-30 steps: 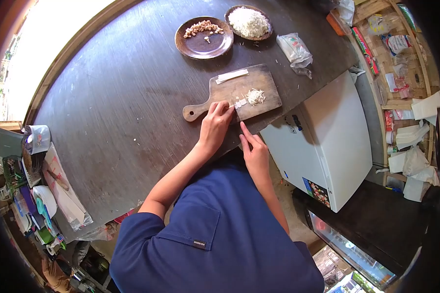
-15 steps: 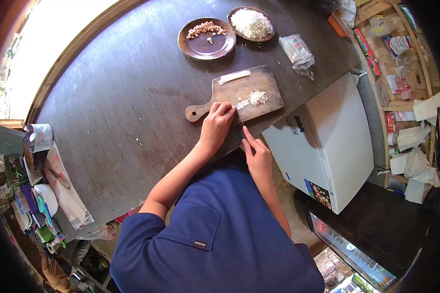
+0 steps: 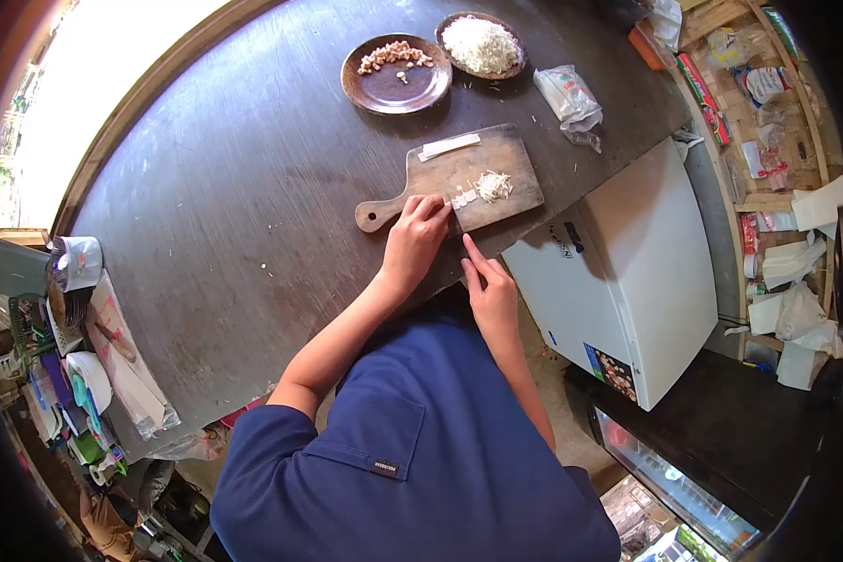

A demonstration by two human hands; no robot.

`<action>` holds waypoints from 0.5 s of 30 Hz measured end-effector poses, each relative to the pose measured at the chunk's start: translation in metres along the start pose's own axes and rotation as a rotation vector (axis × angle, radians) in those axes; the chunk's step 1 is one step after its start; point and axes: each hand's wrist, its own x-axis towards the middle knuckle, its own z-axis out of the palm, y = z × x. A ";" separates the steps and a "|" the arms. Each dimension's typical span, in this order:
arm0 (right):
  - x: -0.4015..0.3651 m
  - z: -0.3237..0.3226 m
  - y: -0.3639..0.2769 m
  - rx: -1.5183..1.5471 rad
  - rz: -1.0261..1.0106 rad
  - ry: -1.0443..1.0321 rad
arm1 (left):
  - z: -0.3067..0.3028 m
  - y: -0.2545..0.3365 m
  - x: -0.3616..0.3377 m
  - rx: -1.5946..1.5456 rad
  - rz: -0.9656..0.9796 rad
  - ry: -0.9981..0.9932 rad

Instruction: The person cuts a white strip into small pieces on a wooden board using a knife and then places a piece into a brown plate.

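While the dark bench [image 3: 234, 234] spreads across much of the view, with a white freezer [image 3: 651, 281] by its edge on the right, the work gathers on a wooden board [image 3: 436, 178] lying flat near that edge. Beyond the board stand a plate [image 3: 395, 96] of brown bits [image 3: 393, 56] and, right beside it, a smaller dish [image 3: 498, 76] heaped with white shreds [image 3: 480, 45]; a plastic bag [image 3: 568, 98] lies to their right. The left hand [image 3: 414, 236] reaches over the board's near side, its grip drawn together, fingertips pressing on a pale strip [image 3: 448, 203] mostly hidden beneath them. The right hand [image 3: 492, 288] sits just off the near edge, index finger stretched toward the board; no knife shows clearly, so whether that grip is clamped on one cannot be told. Along the board's far side lie longer strips [image 3: 450, 147], apart from both hands, while right of the left fingertips are a pile of slivers [image 3: 495, 185] and small cut pieces [image 3: 464, 198]. Judging by that layout, slicing seems the step in hand; the next move calls for holding the strip firm, fingertips tucked clear of any blade.
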 end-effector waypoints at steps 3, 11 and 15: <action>-0.003 -0.001 0.000 0.002 0.001 -0.009 | -0.001 -0.003 0.001 -0.009 -0.003 -0.011; -0.003 -0.001 0.002 0.009 -0.010 0.001 | 0.002 0.000 -0.003 0.013 -0.037 -0.034; -0.007 -0.006 0.001 0.020 0.006 -0.027 | 0.000 -0.004 -0.002 0.056 -0.005 -0.025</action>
